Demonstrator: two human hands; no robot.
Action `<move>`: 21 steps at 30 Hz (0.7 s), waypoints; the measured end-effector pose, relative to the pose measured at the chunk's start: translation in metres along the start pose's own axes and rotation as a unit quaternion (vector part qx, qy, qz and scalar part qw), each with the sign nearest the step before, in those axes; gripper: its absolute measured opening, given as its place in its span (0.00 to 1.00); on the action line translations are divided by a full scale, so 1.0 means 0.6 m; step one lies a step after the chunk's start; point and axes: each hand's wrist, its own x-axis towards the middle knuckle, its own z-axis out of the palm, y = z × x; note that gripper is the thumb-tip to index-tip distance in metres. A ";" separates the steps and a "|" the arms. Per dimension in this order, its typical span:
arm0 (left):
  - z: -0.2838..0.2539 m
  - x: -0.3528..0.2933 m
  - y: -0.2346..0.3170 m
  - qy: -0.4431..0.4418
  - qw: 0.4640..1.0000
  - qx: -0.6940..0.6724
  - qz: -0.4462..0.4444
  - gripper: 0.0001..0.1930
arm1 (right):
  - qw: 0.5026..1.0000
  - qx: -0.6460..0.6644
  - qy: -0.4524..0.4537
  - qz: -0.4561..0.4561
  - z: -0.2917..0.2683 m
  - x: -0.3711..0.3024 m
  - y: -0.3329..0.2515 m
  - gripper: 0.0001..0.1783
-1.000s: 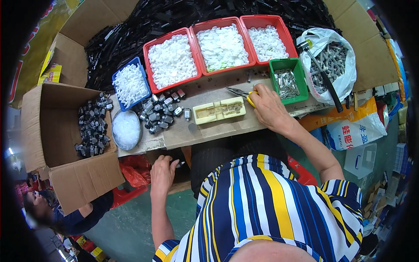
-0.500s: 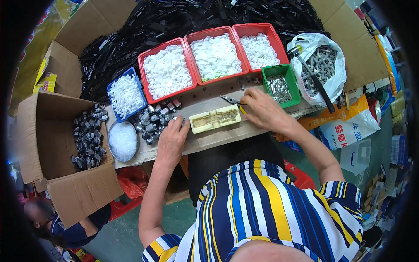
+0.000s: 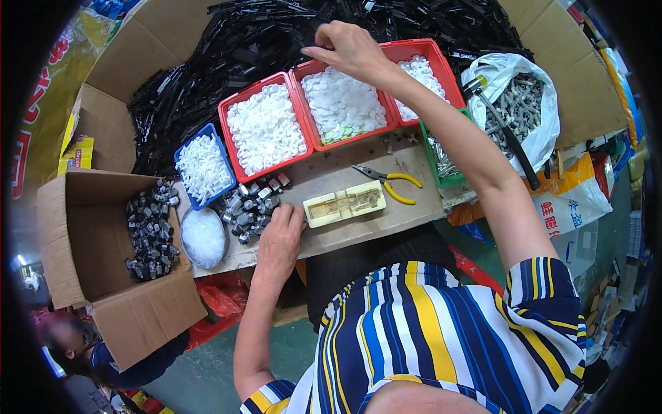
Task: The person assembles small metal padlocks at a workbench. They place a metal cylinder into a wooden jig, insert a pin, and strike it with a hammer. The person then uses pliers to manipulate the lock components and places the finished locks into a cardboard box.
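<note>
Worn wooden bench [image 3: 414, 207] across mid frame, crowded. Left hand [image 3: 279, 241] flat, fingers loose, just beside the pale yellow jig block [image 3: 345, 204] and a heap of grey metal parts [image 3: 249, 205]. Yellow-handled pliers [image 3: 389, 183] lying right of the block. Farther up, red trays [image 3: 265, 131] of white plastic pieces. Right hand [image 3: 348, 47] at upper centre over black strips [image 3: 207, 76], fingers pinched; whether anything is held, cannot tell. Open cardboard box [image 3: 96, 241] lower left.

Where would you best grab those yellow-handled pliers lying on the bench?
Grip the pliers by the two yellow handles, coming down from above on the right. They lie flat with the metal nose pointing left, and the handles splay apart on bare table, clear of the cream tray.
</note>
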 end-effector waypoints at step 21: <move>-0.014 0.014 -0.016 0.124 0.962 -0.227 -0.088 0.12 | 0.946 0.298 -0.099 0.083 -0.148 -0.241 -0.068 0.06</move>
